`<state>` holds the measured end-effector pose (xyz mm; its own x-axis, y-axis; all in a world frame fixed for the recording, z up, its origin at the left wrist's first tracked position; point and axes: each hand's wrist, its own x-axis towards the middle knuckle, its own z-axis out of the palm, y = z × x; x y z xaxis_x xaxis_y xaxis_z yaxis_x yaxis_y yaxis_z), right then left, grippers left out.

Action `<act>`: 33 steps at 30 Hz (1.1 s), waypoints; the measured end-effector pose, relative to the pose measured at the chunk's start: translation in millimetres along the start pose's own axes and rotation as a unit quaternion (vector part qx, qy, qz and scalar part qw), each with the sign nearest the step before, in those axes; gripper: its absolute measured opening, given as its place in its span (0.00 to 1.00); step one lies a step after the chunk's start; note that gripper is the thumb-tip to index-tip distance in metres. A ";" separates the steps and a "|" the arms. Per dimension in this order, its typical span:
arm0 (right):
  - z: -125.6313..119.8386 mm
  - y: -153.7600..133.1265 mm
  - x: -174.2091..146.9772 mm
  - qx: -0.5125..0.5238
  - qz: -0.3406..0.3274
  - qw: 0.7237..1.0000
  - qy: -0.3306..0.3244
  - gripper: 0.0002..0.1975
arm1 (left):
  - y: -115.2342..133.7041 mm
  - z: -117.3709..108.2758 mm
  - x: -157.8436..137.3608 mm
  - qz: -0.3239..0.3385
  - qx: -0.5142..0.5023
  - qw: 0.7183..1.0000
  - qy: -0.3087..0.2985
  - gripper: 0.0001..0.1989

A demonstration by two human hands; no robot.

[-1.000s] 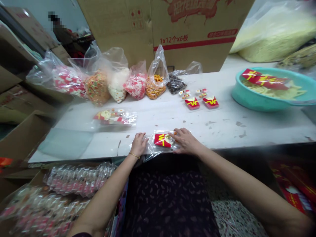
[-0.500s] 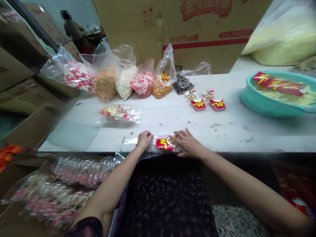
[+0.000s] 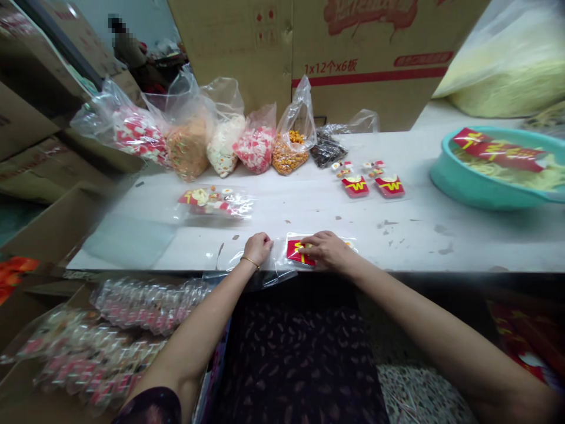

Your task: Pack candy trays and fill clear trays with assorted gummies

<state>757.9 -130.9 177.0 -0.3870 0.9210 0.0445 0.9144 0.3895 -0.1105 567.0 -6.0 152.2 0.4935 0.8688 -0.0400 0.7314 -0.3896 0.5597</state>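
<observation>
My left hand point(image 3: 257, 249), with a thin bracelet at its wrist, is closed in a pinch at the left side of a clear plastic bag point(image 3: 279, 272) on the table's front edge. My right hand point(image 3: 327, 251) lies palm down over a clear pack holding a red toy fries box point(image 3: 296, 253) with a yellow letter. Its fingers curl onto the pack and hide the middle of it. A small egg-like piece shows beyond that hand. Whether the pack is partly inside the bag, I cannot tell.
Bags of small pieces, such as the orange ones point(image 3: 289, 158), line the back. Two red packs point(image 3: 373, 187) and a filled pack point(image 3: 216, 202) lie ahead. A turquoise basin point(image 3: 489, 191) stands right, flat film point(image 3: 130, 241) left. Finished packs point(image 3: 150, 306) fill a carton below.
The fries pack has shifted to the right under my right hand, whose fingers are now more curled. My left hand has barely moved.
</observation>
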 end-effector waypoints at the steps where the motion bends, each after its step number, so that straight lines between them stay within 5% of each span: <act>1: -1.7 -0.4 -0.7 -0.008 -0.007 1.000 -0.005 0.17 | 0.0 0.7 -0.2 0.014 0.013 1.000 -0.002 0.06; 8: -2.6 -0.8 -4.2 0.027 0.068 0.997 -0.017 0.18 | -1.4 5.4 -0.3 0.030 0.035 0.999 -0.002 0.06; 17: -1.7 2.6 5.7 0.066 0.069 0.993 -0.073 0.18 | 2.0 0.5 0.0 -0.001 0.069 0.997 -0.025 0.06; 22: -2.2 -3.2 3.4 0.078 0.033 0.994 -0.065 0.31 | 3.9 1.7 -1.5 -0.029 0.048 0.998 -0.017 0.06; 33: -11.5 -24.8 5.1 0.118 -0.068 0.989 -0.052 0.31 | 8.7 9.9 -3.9 -0.042 -0.008 0.998 0.043 0.06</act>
<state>734.6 -135.9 191.3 -0.5266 0.8497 -0.0256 0.8038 0.4878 -0.3405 576.1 -15.8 149.0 0.3875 0.9217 -0.0171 0.7605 -0.3091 0.5711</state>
